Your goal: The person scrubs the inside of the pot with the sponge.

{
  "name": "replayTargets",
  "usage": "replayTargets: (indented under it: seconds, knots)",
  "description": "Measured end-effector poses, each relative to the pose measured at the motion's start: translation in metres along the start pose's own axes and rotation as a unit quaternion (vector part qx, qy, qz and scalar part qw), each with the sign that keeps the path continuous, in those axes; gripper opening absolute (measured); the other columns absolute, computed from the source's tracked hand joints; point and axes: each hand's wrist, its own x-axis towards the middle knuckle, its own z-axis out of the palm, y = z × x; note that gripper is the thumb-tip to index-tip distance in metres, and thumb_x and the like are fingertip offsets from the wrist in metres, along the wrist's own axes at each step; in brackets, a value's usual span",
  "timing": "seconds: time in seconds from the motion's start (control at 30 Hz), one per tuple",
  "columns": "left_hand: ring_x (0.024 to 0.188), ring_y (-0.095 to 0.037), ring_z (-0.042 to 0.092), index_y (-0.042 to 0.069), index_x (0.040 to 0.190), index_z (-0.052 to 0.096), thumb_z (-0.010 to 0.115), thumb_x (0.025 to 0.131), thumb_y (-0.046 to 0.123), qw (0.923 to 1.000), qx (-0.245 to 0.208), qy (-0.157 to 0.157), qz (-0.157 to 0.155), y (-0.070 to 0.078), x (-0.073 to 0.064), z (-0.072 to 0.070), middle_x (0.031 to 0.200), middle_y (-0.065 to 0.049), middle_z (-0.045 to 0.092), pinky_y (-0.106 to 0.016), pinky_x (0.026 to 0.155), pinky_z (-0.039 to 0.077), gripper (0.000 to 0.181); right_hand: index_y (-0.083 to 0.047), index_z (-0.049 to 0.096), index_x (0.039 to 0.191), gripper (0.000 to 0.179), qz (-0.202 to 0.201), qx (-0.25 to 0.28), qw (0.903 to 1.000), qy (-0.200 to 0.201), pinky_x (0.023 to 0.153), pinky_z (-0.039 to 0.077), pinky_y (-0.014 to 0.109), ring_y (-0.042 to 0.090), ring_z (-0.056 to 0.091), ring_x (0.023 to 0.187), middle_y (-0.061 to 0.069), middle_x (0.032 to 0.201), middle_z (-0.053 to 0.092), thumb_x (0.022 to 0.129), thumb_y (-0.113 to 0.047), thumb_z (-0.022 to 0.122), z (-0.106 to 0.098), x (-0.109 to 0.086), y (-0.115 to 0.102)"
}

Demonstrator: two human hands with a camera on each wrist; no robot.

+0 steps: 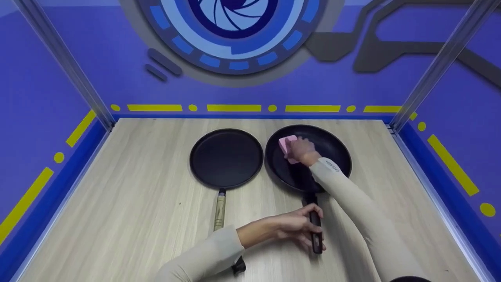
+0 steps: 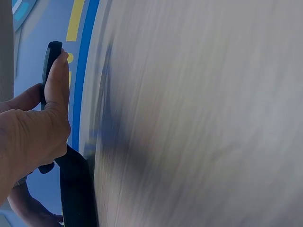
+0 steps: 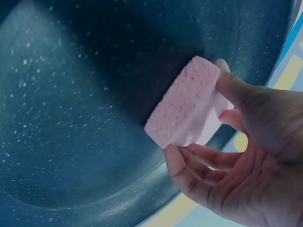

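In the head view a deep black frying pan (image 1: 332, 147) stands at the right of the table. My right hand (image 1: 302, 150) is over its inside and grips a pink sponge (image 1: 287, 143). The right wrist view shows the sponge (image 3: 182, 101) pinched between thumb and fingers, against the speckled dark pan surface (image 3: 61, 127). My left hand (image 1: 293, 225) holds the pan's black handle (image 1: 316, 235), fingers around it. The left wrist view shows that hand (image 2: 35, 137) on the handle (image 2: 51, 66) from the side, with the pan wall (image 2: 78, 189) below.
A flat black pan (image 1: 226, 158) lies to the left, close beside the frying pan. Its wood-patterned handle (image 1: 220, 211) runs under my left forearm, its dark end (image 1: 238, 267) showing past the sleeve. Blue printed walls (image 1: 250, 92) border the wooden table (image 1: 137, 176) at the back and sides.
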Motion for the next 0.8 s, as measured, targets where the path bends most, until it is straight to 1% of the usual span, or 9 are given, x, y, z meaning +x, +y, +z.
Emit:
replayTargets:
  seconds: [0.07,0.17,0.27,0.43,0.63,0.7,0.8]
  knots:
    - [0.119,-0.065,0.054,0.019,0.116,0.046,0.053,0.1,-0.006,1.0,0.001,0.001,0.002,0.0,0.0,0.001,0.113,-0.024,0.053,-0.068,0.099,0.05,0.031,-0.002,0.057,0.138,0.056,0.018,0.001,0.9998,0.001,0.099,0.056,0.061,0.052,0.056,0.121,0.036,0.135,0.056,0.097,-0.038,0.069,0.001,0.001,0.005]
    - [0.119,-0.064,0.055,0.019,0.116,0.047,0.053,0.1,-0.007,1.0,-0.002,0.005,0.004,-0.001,0.0,0.001,0.108,-0.022,0.055,-0.067,0.099,0.051,0.031,-0.003,0.049,0.146,0.063,0.032,-0.001,0.9995,0.0,0.098,0.056,0.062,0.054,0.054,0.123,0.038,0.135,0.054,0.098,-0.039,0.068,0.002,0.0,0.012]
    - [0.118,-0.063,0.056,0.019,0.116,0.047,0.054,0.099,-0.007,0.9999,-0.003,0.009,0.004,-0.001,0.0,0.002,0.101,-0.019,0.057,-0.065,0.099,0.051,0.031,-0.004,0.044,0.149,0.066,0.038,-0.001,0.9993,-0.005,0.099,0.055,0.062,0.054,0.053,0.123,0.038,0.134,0.053,0.098,-0.038,0.067,0.003,-0.004,0.021]
    - [0.117,-0.061,0.058,0.02,0.117,0.048,0.055,0.099,-0.005,0.9999,0.004,0.015,0.004,-0.001,0.0,0.002,0.094,-0.017,0.059,-0.061,0.096,0.055,0.031,-0.003,0.043,0.148,0.065,0.046,-0.005,0.9989,-0.008,0.099,0.053,0.064,0.057,0.053,0.121,0.04,0.132,0.052,0.098,-0.037,0.067,0.003,-0.014,0.035]
    - [0.114,-0.056,0.063,0.022,0.114,0.049,0.057,0.099,-0.002,0.9996,0.021,0.019,0.006,-0.002,-0.001,0.002,0.09,-0.014,0.063,-0.053,0.089,0.061,0.03,-0.003,0.048,0.138,0.053,0.019,-0.014,0.9997,-0.004,0.093,0.056,0.064,0.057,0.054,0.116,0.041,0.126,0.054,0.099,-0.034,0.066,0.007,-0.035,0.044]
    - [0.115,-0.056,0.063,0.022,0.114,0.049,0.057,0.099,-0.001,0.9996,0.022,0.017,0.008,-0.003,-0.001,0.002,0.09,-0.014,0.063,-0.051,0.087,0.062,0.029,-0.003,0.049,0.139,0.053,0.005,-0.027,0.9996,-0.003,0.09,0.058,0.063,0.056,0.055,0.114,0.04,0.123,0.055,0.099,-0.033,0.065,0.009,-0.043,0.044]
    - [0.114,-0.054,0.064,0.021,0.114,0.049,0.057,0.099,-0.001,0.9995,0.024,0.02,0.009,-0.004,-0.002,0.002,0.09,-0.013,0.064,-0.047,0.082,0.064,0.028,-0.004,0.046,0.145,0.057,-0.022,-0.049,0.9986,-0.004,0.086,0.059,0.062,0.055,0.056,0.11,0.039,0.121,0.055,0.1,-0.033,0.065,0.013,-0.055,0.042]
